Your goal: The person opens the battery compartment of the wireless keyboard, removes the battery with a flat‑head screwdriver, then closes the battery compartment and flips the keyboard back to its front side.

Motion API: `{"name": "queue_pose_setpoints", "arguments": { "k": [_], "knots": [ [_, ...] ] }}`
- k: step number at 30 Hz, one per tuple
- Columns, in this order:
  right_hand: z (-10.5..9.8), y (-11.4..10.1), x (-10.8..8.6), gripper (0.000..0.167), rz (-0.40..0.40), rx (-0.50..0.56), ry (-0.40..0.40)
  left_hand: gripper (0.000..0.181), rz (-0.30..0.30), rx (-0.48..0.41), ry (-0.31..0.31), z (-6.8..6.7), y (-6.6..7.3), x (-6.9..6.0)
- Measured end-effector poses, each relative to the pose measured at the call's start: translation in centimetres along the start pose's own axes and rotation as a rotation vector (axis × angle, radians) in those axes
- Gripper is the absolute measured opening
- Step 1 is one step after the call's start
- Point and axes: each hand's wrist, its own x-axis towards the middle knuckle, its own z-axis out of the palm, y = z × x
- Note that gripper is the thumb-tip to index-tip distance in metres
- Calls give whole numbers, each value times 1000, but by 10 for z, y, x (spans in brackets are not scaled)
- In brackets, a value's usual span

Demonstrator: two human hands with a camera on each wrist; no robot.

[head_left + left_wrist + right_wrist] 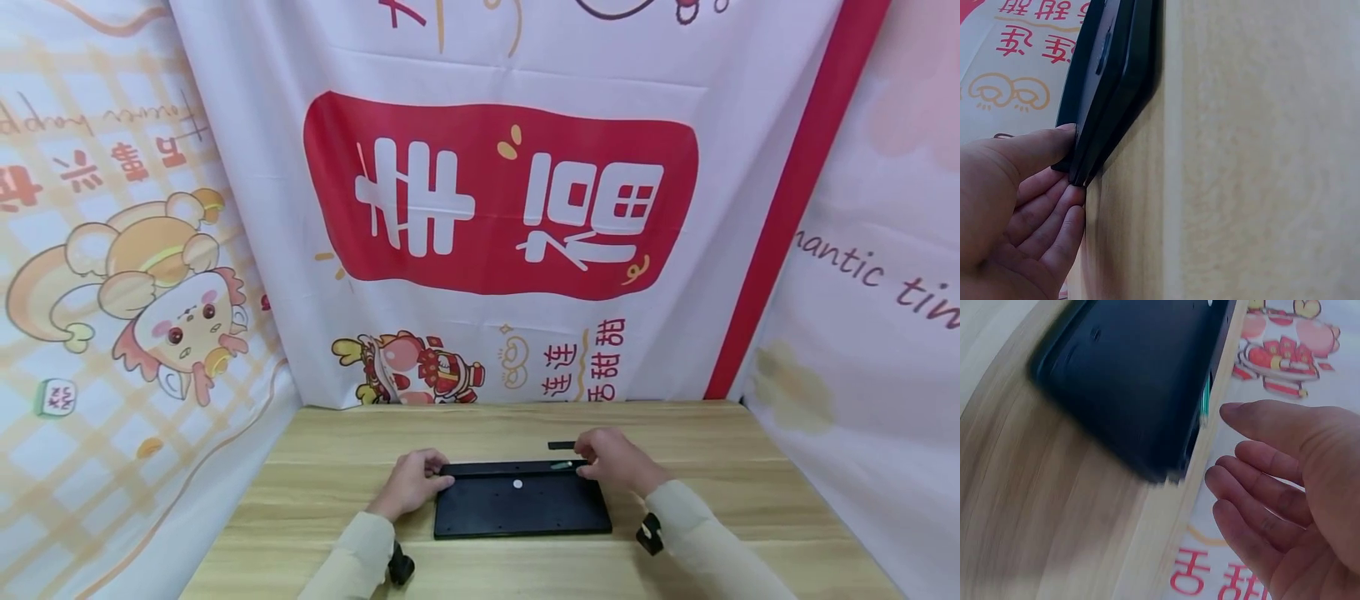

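A black flat device [521,510], resembling an overturned keyboard, lies on the table with a long channel along its far edge. My left hand [412,483] pinches its far left corner; the left wrist view shows the thumb on top and fingers [1054,240] against the edge. A small green cylinder, like a battery [561,465], is at the channel's right end, also visible in the right wrist view [1205,403]. My right hand [618,462] is at the far right corner; in the right wrist view the hand [1285,494] has its fingers apart, holding nothing.
A thin black strip [559,446] lies on the wooden table [337,433] behind the device, partly hidden by my right hand. Printed cloths [270,50] hang at the back and on both sides. A black band with a small unit is on each wrist.
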Motion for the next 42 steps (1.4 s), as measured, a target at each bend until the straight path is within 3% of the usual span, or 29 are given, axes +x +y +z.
{"name": "queue_pose_setpoints", "arguments": {
  "k": [6, 15, 20, 30, 36, 42],
  "knots": [
    [12, -8, 12, 19, -3, -39, -34, 22, 16, -1, 10, 1, -1, 2],
    [21, -5, 15, 14, -61, -73, -15, 22, 18, -13, 13, 0, 1, -2],
    [24, -6, 20, 12, -9, -75, -35, 22, 22, -12, 12, 0, 2, -2],
    [11, -9, 37, 16, 93, -33, -158, 22, 22, 1, 18, -1, 0, 1],
    [4, -8, 41, 17, 108, 7, -219, 20, 41, -4, 19, 0, -4, 3],
    [-3, -5, 41, 16, 71, 0, -255, 20, 47, -10, 14, 2, -6, 2]
  ]
}}
